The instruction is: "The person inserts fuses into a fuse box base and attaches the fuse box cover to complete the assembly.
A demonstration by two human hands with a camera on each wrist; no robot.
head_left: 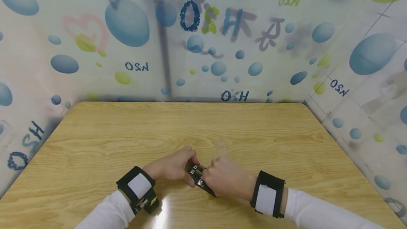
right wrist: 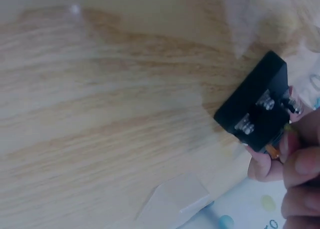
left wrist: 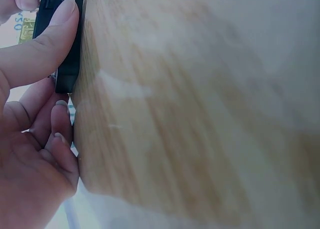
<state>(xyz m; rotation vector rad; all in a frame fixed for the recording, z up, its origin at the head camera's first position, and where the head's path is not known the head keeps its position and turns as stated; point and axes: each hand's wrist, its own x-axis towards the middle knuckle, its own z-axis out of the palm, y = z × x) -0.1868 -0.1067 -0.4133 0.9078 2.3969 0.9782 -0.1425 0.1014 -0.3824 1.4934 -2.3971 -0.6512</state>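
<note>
A small black block [head_left: 196, 177] with silvery metal terminals [right wrist: 267, 102] on its top lies slantwise between both hands, low over the table. My left hand [head_left: 175, 164] grips its far-left end, the thumb [left wrist: 55, 36] along one side and the fingers at the other. My right hand [head_left: 226, 177] is at the near-right part of the block, its thumb and fingertips pinching a small piece at the block's top. In the right wrist view a bit of orange-brown [right wrist: 272, 151] shows beside those fingertips; most of that piece is hidden by the fingers.
A small clear plastic piece [head_left: 220, 148] lies on the wood-grain table [head_left: 127, 126] just beyond the right hand. Patterned wall covering [head_left: 197, 66] rises behind the table's far edge and along its sides. Each wrist wears a black strap [head_left: 268, 194].
</note>
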